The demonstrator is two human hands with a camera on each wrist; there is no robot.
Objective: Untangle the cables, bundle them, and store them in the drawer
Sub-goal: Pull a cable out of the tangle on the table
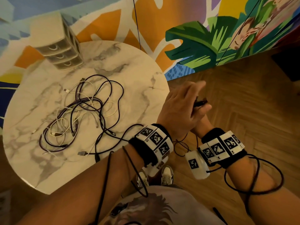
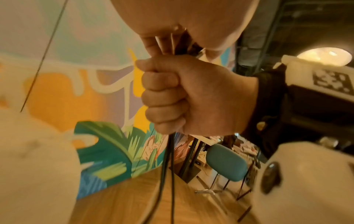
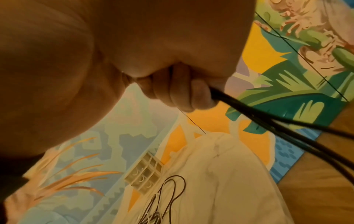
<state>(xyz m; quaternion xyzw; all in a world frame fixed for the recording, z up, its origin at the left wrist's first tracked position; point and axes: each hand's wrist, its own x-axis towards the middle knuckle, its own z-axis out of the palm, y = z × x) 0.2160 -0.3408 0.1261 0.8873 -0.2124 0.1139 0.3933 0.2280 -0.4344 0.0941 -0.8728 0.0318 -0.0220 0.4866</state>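
Observation:
A tangle of black, purple and white cables (image 1: 81, 114) lies on the round marble table (image 1: 146, 78). One black cable (image 1: 200, 103) is lifted off to the right of the table, between both hands. My right hand (image 2: 172, 97) is a fist around its doubled strands, which hang out below. My left hand (image 1: 181, 108) lies over the right one, and its fingers (image 2: 153, 44) hold the strands just above the fist. In the right wrist view the right hand (image 3: 182, 94) has its curled fingers around the black cable (image 3: 268, 121). Loose loops hang around my right forearm (image 1: 259, 176). The small drawer unit (image 1: 60, 51) stands shut at the table's far edge.
A painted mural wall runs behind the table. The wooden floor (image 1: 243, 103) lies under my hands. A teal chair (image 2: 226, 163) stands further off. The drawer unit (image 3: 145, 175) and the cable tangle (image 3: 162, 204) also show in the right wrist view.

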